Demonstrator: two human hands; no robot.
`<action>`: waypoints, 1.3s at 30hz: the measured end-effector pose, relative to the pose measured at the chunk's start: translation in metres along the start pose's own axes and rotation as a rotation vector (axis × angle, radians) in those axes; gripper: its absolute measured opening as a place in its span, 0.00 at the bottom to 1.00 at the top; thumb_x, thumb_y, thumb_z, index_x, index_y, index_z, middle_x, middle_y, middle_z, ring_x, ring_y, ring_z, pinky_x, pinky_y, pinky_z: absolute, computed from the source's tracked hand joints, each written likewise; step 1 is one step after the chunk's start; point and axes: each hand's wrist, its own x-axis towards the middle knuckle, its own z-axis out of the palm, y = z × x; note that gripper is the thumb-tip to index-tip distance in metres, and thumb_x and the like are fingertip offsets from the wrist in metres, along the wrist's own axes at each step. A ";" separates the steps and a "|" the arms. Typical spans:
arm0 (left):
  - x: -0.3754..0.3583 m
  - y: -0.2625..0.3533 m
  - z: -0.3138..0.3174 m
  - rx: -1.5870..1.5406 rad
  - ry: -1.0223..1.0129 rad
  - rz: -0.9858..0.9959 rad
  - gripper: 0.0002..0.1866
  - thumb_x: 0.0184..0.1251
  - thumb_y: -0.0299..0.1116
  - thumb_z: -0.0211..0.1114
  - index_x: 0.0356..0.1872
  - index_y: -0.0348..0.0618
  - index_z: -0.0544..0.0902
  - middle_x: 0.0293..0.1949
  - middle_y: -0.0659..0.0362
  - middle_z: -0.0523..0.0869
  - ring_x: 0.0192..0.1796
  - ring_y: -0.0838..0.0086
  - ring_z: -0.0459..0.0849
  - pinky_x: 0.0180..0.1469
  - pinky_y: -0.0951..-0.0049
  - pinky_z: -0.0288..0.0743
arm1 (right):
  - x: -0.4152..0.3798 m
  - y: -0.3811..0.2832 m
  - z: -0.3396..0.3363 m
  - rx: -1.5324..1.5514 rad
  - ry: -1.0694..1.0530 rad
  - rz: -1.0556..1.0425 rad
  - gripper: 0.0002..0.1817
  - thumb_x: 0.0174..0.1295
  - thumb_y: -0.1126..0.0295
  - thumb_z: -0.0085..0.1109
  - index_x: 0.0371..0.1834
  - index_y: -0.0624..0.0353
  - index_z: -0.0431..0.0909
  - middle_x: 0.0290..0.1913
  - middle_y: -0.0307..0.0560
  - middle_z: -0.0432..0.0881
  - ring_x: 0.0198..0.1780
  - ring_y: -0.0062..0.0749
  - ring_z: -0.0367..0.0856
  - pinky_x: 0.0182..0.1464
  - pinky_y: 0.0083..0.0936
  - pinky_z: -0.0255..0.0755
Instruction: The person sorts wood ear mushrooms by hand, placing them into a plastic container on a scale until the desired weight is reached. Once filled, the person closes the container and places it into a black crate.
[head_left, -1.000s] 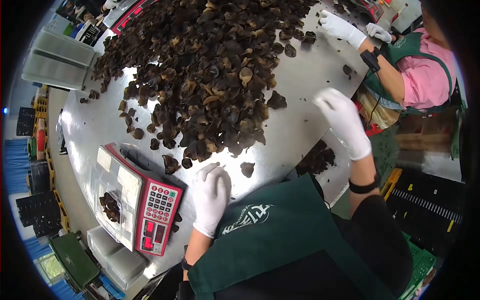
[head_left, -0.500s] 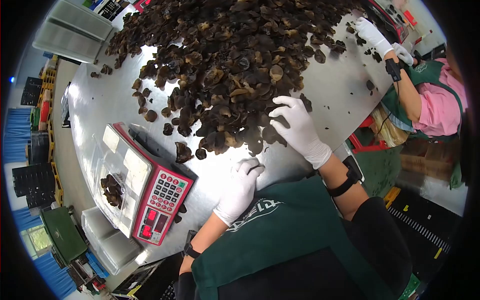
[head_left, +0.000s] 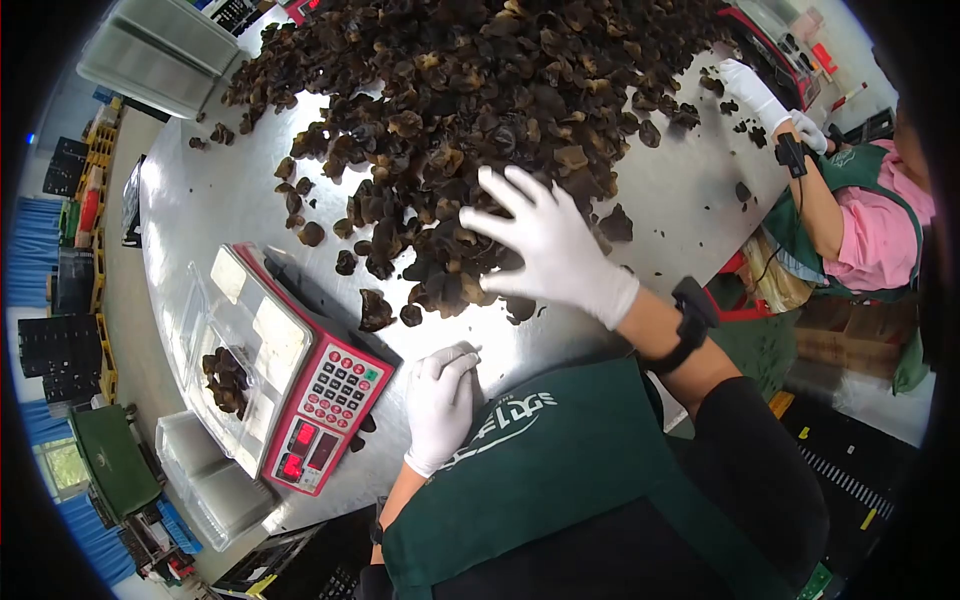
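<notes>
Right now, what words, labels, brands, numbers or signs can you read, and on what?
None reads with certainty.
Wearer's green apron: large white lettering, tilted and partly out of sight; can't quote it.
Scale display: lit red digits, too blurred.
Scale keypad: key marks too small.
Co-worker's apron logo: white marks, too small.

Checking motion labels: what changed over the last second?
Right hand swung left from the table's right side to over the pile and spread open. Left hand edged away from the scale, then back; grip unclear. Scale and its dark clump stayed put.
</notes>
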 end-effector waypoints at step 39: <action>0.047 0.010 0.027 -0.021 -0.057 0.123 0.13 0.58 0.19 0.69 0.44 0.44 0.83 0.47 0.57 0.83 0.49 0.60 0.81 0.52 0.63 0.76 | -0.067 0.043 -0.063 0.270 0.296 0.198 0.08 0.54 0.72 0.72 0.34 0.59 0.82 0.38 0.43 0.84 0.45 0.41 0.82 0.49 0.32 0.77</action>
